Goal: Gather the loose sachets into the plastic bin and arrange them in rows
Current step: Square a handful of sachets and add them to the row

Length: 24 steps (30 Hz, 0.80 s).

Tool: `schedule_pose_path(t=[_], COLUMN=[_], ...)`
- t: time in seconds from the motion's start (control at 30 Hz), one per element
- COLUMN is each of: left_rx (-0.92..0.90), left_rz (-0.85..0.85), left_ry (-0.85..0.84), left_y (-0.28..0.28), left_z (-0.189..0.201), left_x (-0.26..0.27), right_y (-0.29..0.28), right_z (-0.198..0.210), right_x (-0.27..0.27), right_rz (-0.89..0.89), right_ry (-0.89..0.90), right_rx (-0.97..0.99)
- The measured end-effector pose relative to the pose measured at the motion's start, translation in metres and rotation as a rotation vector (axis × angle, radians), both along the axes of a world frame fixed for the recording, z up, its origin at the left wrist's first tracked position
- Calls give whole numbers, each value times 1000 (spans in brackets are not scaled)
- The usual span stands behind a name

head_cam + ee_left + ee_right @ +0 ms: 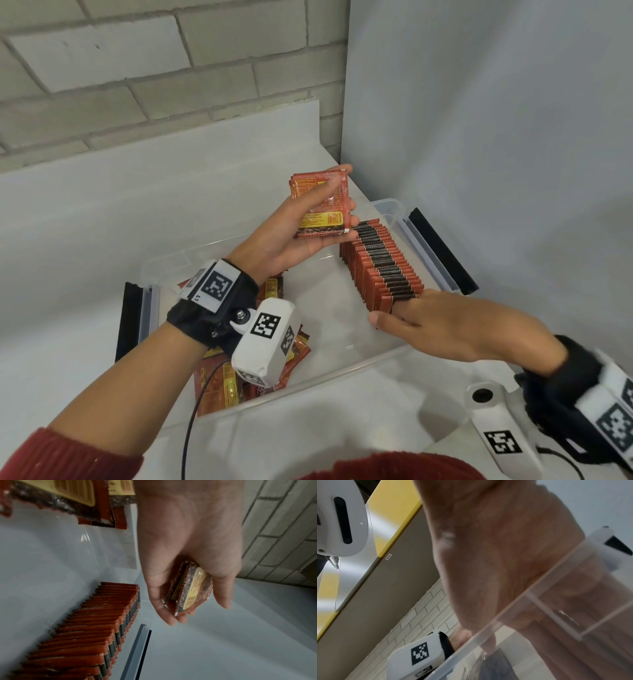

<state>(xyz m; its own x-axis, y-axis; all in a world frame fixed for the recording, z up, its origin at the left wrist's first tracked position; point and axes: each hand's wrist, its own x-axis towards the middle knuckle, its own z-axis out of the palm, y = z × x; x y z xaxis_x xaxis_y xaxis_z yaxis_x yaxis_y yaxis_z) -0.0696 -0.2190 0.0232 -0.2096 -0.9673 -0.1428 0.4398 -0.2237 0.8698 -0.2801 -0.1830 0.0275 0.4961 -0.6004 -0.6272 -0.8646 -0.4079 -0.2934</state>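
A clear plastic bin [346,371] stands on the white counter. Along its right side runs a row of upright red sachets [380,263], also seen in the left wrist view as the row [96,628]. My left hand [339,198] is raised over the bin's far part and grips a small stack of sachets [322,209] between thumb and fingers; the stack [190,592] shows edge-on in its wrist view. My right hand [394,313] lies with straight fingers against the near end of the row. Loose sachets [222,383] are piled at the bin's left end.
Black clip handles sit on the bin's right end [442,250] and left end [132,318]. A brick wall [137,68] rises behind the counter and a grey panel [496,137] stands close on the right. The bin rim [522,601] crosses the right wrist view.
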Motion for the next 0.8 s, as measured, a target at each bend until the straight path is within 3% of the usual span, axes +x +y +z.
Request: schedule_pose_path(t=[0.8], left_rx=[-4], left_rz=[5], left_ry=[33], left_y=[1], left_z=[1], left_x=[0], right_y=[3], right_z=[18], right_x=[5], right_rz=[77], right_ry=[71], right_rx=[159])
